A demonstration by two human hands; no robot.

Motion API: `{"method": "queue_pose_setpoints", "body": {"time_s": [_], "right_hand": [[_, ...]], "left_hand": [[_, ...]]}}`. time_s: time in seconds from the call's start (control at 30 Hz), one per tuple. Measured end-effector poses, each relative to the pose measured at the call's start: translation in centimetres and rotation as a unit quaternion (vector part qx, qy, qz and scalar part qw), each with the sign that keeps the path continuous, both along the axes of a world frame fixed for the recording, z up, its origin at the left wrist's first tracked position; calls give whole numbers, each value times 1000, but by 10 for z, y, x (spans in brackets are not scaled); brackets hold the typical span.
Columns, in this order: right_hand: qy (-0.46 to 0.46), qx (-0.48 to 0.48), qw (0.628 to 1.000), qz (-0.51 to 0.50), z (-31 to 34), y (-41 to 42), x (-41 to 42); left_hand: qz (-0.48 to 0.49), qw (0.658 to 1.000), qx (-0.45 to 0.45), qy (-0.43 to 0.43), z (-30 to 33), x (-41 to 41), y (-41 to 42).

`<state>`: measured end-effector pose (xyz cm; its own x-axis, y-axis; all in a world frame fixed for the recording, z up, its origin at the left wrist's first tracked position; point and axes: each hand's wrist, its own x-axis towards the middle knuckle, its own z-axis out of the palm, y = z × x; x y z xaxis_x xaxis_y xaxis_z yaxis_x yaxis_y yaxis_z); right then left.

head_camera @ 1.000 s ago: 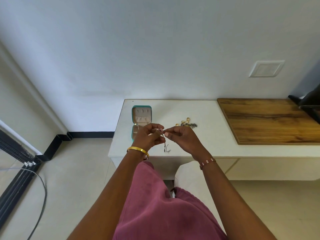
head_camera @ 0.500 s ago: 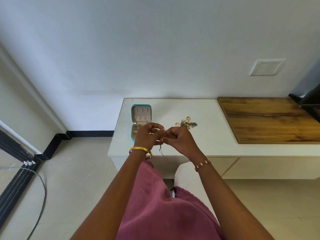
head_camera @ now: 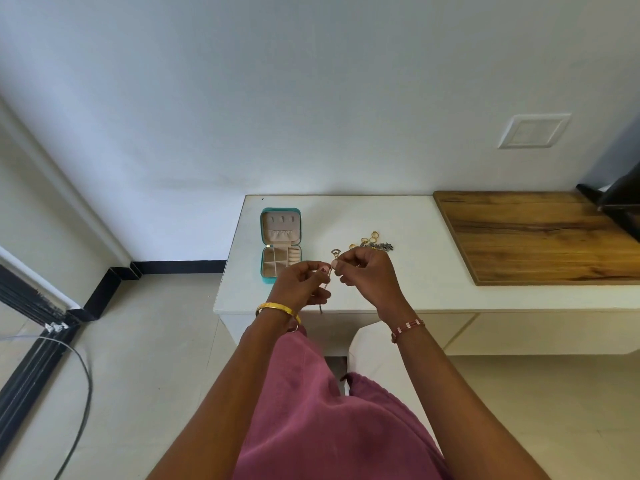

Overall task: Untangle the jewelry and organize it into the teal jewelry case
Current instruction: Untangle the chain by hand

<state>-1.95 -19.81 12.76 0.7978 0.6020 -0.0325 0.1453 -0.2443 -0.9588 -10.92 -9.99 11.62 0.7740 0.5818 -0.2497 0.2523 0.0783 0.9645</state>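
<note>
Over on the far left, a grey cable (head_camera: 74,407) curves across the pale floor beside a dark door track (head_camera: 31,368). Further right stands a white table (head_camera: 346,299) against the wall, and near its left end sits the teal jewelry case (head_camera: 280,245), lying open with its lid folded back; the lid shows a gathered pocket and the base has small beige compartments, though I cannot tell whether anything lies in them. Just in front of the case hovers the person's left hand (head_camera: 301,284), a gold bangle (head_camera: 277,309) on its wrist, fingers curled with thumb and forefinger pinching a thin chain (head_camera: 331,268). The chain runs up to a small loop above the fingers and its loose end dangles down past the table's front edge. Close beside it, the right hand (head_camera: 370,275) pinches the same chain near the top with its fingertips, the other fingers tucked in, and a red and white bracelet (head_camera: 408,328) circles that wrist. Behind the right hand, a small pile of jewelry (head_camera: 375,241) rests on the tabletop, gold rings mixed with a dark tangled chain. Beyond that, a wooden board (head_camera: 540,237) covers the table's right part. Pink clothing (head_camera: 322,427) fills the foreground between the forearms.
</note>
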Motion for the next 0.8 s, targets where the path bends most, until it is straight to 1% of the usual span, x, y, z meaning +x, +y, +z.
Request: {"method": "queue_pose_setpoints", "body": {"time_s": [0.13,0.37,0.5,0.63,0.8], "right_hand": [[43,25,999,-5,2,-5,3],[109,54,992,-21,-1,-6,6],[138,55,989,-5,-2,-4,6],[142,53,988,-18,-4,-2,5],[116,40,992,-37,-8,-5,8]], "left_hand": [[-35,999,35,0,-6,-4,-3],[-5,996,84,17,-14,-1,2],[-7,994,102,32,-20,-1,4],[3,990,137,37,-24,0,3],[48,970,231,58,-26,2,5]]}}
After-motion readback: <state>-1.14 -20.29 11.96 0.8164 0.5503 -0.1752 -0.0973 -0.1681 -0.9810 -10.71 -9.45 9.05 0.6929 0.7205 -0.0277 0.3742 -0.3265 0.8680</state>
